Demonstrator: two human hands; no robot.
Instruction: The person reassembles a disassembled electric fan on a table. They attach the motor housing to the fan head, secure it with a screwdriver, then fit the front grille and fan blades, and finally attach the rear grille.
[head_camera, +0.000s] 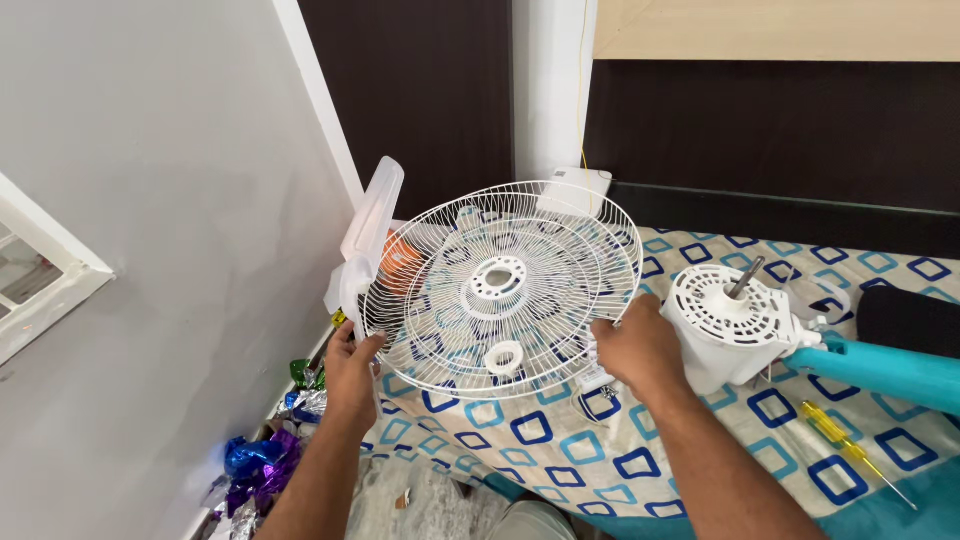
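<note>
I hold a round white wire fan guard (500, 285) tilted up over the bed. My left hand (352, 372) grips its lower left rim. My right hand (640, 345) grips its right rim. Behind the guard stand translucent white fan blades (372, 225) with an orange part showing through the wires. A small white ring (504, 356) shows near the guard's lower edge, seen through the wires. To the right lies the white fan motor housing (730, 325) with its metal shaft pointing up, joined to a teal stand pole (885, 368).
A bedsheet (560, 445) with blue and teal squares covers the bed. A yellow-handled screwdriver (845, 445) lies at the right. Shiny purple and blue foil decorations (262, 462) sit on the floor by the grey wall. A dark object (910, 318) lies at far right.
</note>
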